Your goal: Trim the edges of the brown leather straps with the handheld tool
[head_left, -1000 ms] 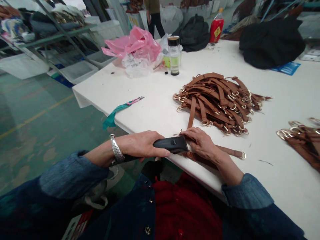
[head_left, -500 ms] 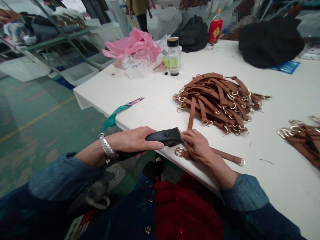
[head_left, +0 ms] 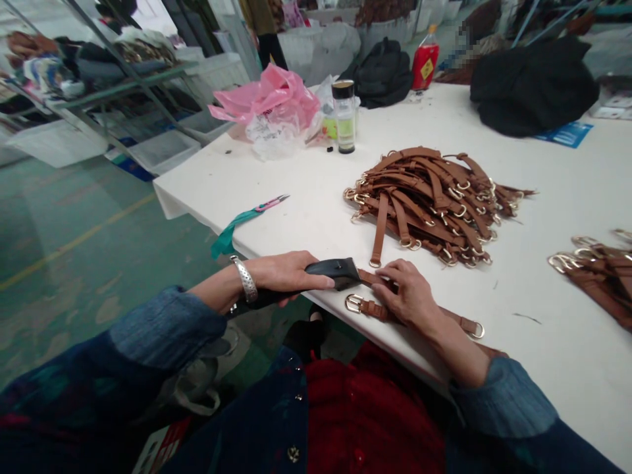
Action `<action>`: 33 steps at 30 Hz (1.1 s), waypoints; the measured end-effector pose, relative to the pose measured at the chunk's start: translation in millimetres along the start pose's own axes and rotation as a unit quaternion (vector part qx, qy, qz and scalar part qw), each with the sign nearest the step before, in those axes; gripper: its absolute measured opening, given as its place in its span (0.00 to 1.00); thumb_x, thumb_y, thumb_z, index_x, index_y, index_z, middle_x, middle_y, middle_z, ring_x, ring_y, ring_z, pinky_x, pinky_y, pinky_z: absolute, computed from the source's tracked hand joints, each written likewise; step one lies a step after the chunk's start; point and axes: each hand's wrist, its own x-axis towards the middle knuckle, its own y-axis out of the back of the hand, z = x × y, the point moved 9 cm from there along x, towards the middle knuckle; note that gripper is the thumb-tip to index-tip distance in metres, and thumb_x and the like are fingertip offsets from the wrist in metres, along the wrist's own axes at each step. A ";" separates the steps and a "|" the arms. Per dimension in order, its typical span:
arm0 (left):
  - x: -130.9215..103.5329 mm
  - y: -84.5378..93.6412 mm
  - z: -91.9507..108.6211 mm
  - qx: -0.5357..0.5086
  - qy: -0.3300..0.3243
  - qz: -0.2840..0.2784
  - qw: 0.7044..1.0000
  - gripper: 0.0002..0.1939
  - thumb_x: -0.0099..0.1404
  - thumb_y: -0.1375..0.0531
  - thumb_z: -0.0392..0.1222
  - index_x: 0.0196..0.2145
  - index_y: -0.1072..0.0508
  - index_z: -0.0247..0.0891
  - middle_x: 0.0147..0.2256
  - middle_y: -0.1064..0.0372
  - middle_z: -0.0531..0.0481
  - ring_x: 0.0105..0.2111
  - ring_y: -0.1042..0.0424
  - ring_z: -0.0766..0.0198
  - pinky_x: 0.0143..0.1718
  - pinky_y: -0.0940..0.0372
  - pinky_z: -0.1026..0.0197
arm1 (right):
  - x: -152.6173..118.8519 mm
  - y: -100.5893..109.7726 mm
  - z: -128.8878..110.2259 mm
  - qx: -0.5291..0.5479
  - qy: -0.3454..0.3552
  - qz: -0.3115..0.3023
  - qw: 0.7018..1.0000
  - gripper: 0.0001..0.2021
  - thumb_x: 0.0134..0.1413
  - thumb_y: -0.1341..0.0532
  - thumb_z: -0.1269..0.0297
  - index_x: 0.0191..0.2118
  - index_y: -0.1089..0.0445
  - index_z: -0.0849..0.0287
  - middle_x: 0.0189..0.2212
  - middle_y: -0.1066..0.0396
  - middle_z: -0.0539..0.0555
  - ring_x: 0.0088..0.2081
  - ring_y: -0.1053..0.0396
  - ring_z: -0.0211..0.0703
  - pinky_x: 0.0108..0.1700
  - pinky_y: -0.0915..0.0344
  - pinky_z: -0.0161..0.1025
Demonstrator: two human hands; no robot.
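My left hand [head_left: 286, 275] is closed round a black hand-held tool [head_left: 336, 271] shaped like a hair clipper, its wide head pointing right. At that head lies the end of a brown strap [head_left: 366, 276], and my right hand [head_left: 407, 289] grips this strap, fingers bent over it. Below the right hand a buckled brown strap [head_left: 374, 309] lies on the table, partly covered by the hand; a ring shows at its right end. Just beyond both hands is a heap of brown straps [head_left: 424, 191] with gold-coloured rings.
More ringed straps [head_left: 592, 270] lie at the right. Thread snips [head_left: 271, 203] with a green cloth strip rest near the table's left edge. Farther back stand a glass bottle [head_left: 344, 118], a pink plastic bag [head_left: 276, 99], a red bottle [head_left: 425, 60] and a black cloth bundle [head_left: 533, 85].
My right hand has drawn back slightly rightward with its fingers loosened, uncovering the strap at the tool's head. The left hand and tool shifted slightly right. A strap end near the heap now shows its ring.
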 end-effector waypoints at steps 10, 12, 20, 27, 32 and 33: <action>6.0 7.9 22.3 0.058 0.015 -0.028 0.998 0.30 0.54 0.47 0.68 0.31 0.32 0.35 0.19 0.35 0.50 0.15 0.36 0.65 0.16 0.42 0.64 | -11.9 3.4 14.7 0.012 -0.059 0.013 0.998 0.09 0.51 0.40 0.64 0.38 0.25 0.53 0.32 0.32 0.53 0.37 0.37 0.44 0.39 0.39 0.40; 11.9 6.7 37.5 0.103 0.007 -0.025 0.994 0.30 0.55 0.48 0.68 0.32 0.31 0.34 0.19 0.35 0.50 0.15 0.35 0.64 0.15 0.42 0.64 | -11.5 3.0 17.2 0.022 -0.068 0.018 0.997 0.08 0.50 0.40 0.64 0.37 0.25 0.53 0.31 0.32 0.53 0.37 0.37 0.44 0.39 0.39 0.40; 15.4 13.2 56.5 0.200 0.025 -0.052 0.978 0.30 0.55 0.49 0.67 0.31 0.31 0.34 0.19 0.33 0.47 0.17 0.34 0.62 0.16 0.41 0.63 | -11.2 6.8 19.7 0.033 -0.073 0.022 0.997 0.08 0.49 0.40 0.66 0.36 0.25 0.55 0.32 0.33 0.53 0.37 0.38 0.43 0.41 0.40 0.40; 16.5 18.7 59.2 0.214 0.054 -0.061 0.974 0.29 0.54 0.47 0.66 0.33 0.31 0.33 0.22 0.32 0.46 0.17 0.33 0.60 0.16 0.40 0.62 | -8.9 3.1 18.1 0.049 -0.076 0.011 0.996 0.08 0.49 0.41 0.70 0.35 0.25 0.55 0.31 0.34 0.53 0.37 0.38 0.43 0.41 0.40 0.39; 28.2 9.5 69.8 0.211 0.038 -0.055 0.975 0.31 0.52 0.47 0.68 0.33 0.29 0.33 0.21 0.31 0.45 0.16 0.33 0.59 0.16 0.40 0.61 | -10.2 5.3 21.0 0.048 -0.076 0.018 0.996 0.08 0.48 0.41 0.69 0.34 0.26 0.56 0.30 0.34 0.53 0.36 0.38 0.43 0.40 0.40 0.39; 27.3 11.1 66.2 0.203 0.045 -0.054 0.977 0.31 0.52 0.46 0.68 0.32 0.29 0.33 0.20 0.32 0.46 0.16 0.33 0.60 0.17 0.40 0.61 | -10.2 5.7 20.7 0.047 -0.074 0.017 0.996 0.08 0.48 0.41 0.69 0.35 0.26 0.56 0.30 0.34 0.53 0.36 0.38 0.43 0.40 0.40 0.39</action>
